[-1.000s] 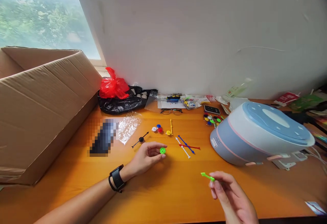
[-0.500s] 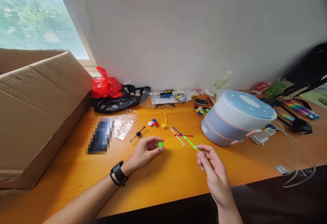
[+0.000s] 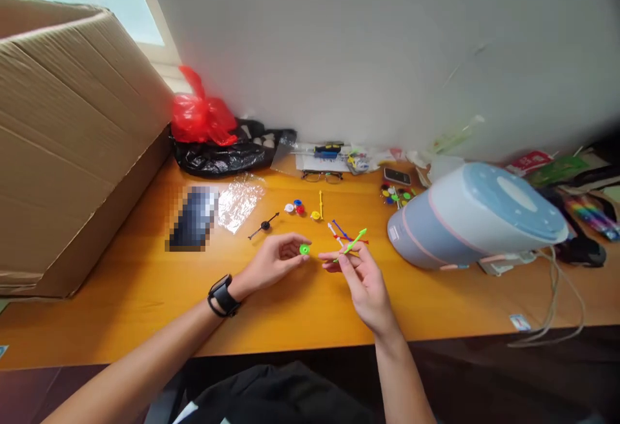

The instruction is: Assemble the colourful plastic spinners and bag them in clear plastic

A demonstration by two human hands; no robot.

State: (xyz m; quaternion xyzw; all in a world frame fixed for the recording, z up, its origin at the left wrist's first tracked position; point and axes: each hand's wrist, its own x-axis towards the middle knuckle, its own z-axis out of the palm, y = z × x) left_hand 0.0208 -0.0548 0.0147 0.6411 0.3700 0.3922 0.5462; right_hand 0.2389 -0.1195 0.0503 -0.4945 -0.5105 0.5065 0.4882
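My left hand pinches a small round green plastic base between thumb and fingers. Close beside it on the right, my right hand grips a green plastic arrow, whose pointed head tilts up and right. Just behind that hand lie a white arrow, a blue arrow and a red arrow, partly covered. Beyond my left hand sits a black arrow on its round base. Round white, blue and red pieces cluster near a yellow base and yellow arrow.
A cardboard box stands at left. Clear plastic wrap lies beside a pixelated dark object. Glasses, a black bag and red bag sit along the wall. At right stands a blue-white lunch box.
My right hand has moved left toward my left hand, and the green arrow has turned to point up and right. The camera view has tilted down.
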